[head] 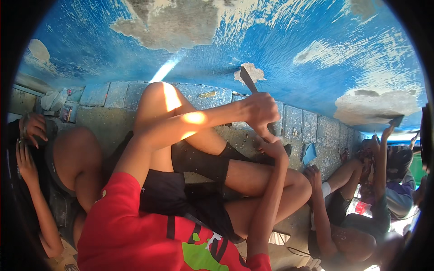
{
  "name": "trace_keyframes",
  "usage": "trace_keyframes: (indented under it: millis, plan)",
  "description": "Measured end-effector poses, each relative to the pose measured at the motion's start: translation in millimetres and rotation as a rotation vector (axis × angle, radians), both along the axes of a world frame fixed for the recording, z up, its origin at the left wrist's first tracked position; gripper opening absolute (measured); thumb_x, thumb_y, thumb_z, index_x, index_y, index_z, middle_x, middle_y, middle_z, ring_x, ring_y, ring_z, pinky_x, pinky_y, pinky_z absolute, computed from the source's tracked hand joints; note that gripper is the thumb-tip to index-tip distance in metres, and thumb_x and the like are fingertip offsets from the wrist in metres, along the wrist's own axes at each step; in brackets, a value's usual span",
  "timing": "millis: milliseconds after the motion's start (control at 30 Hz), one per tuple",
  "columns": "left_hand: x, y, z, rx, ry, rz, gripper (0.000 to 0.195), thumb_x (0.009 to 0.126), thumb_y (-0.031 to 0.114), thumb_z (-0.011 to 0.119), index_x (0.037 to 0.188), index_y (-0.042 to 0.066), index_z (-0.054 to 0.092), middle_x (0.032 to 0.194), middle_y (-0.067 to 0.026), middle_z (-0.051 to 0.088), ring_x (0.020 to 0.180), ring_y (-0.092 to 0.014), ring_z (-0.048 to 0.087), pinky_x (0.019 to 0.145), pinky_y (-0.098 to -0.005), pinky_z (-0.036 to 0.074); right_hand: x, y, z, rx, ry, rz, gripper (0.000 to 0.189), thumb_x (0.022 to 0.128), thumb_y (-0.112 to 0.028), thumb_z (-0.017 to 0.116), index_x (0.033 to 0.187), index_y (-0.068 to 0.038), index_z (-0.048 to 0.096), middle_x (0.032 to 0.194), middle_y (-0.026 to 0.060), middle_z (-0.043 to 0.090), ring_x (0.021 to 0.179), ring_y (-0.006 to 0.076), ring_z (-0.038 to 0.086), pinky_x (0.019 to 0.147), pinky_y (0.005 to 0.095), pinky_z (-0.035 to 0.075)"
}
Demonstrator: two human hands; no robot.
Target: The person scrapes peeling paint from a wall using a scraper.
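My left hand (262, 109) is closed around a hand tool with a flat dark blade (248, 79), perhaps a scraper or knife. Its tip lies over a bare patch (254, 73) low on the blue painted wall (203, 62). My right hand (274, 148) is just below the left, its fingers bent close to the left thumb; whether it grips the tool's lower end cannot be told. Both forearms reach over my bent legs, and sunlight falls on my left forearm and knee.
Paint-specked blocks (220, 96) line the wall's foot. A blue fragment (309, 154) lies right of my hands. At right, a person (352, 233) sits close by, and a raised hand there holds a flat scraper (396, 121) at the wall. Another person's knee (77, 159) is at left, near a plastic bag (54, 100).
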State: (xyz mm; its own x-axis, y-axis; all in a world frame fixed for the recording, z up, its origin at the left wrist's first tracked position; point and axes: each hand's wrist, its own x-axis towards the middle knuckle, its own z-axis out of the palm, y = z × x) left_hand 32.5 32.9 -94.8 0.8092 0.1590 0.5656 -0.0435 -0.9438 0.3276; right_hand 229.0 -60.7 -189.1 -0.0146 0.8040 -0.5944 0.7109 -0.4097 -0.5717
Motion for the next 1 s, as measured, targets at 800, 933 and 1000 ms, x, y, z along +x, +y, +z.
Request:
trace_keyframes:
  millis: [800,933,1000]
  plan:
    - [-8.6,4.4,7.2,0.016,0.118,0.018,0.060,0.072,0.062,0.065,0.049,0.007,0.060,0.046,-0.0126,0.055,0.044,-0.031,0.059,0.043,-0.0400,0.046,-7.0,-7.2,13.1,0.001,0.014,0.043,0.032,0.094,-0.027,0.056,0.117,-0.005,0.060,0.104,0.0111,0.067,0.094,0.0186,0.064,0.077,0.0312,0.051]
    - [-10.5,-1.3,8.2,-0.042,0.206,0.002,0.082,0.075,0.079,0.052,0.048,0.002,0.060,0.043,-0.0142,0.052,0.041,-0.031,0.056,0.041,-0.0399,0.044,4.3,-7.6,-4.7,0.045,0.179,-0.006,0.034,0.096,-0.029,0.053,0.118,-0.004,0.059,0.104,0.0126,0.066,0.094,0.0183,0.064,0.078,0.0314,0.051]
    - [-9.1,-29.2,4.4,-0.023,0.209,-0.035,0.079,0.074,0.077,0.054,0.048,0.003,0.060,0.042,-0.0142,0.051,0.040,-0.031,0.055,0.040,-0.0399,0.044,-2.4,-21.4,-0.8,0.258,0.352,-0.033,0.036,0.097,-0.030,0.051,0.118,-0.002,0.058,0.104,0.0137,0.066,0.094,0.0188,0.064,0.078,0.0324,0.051]
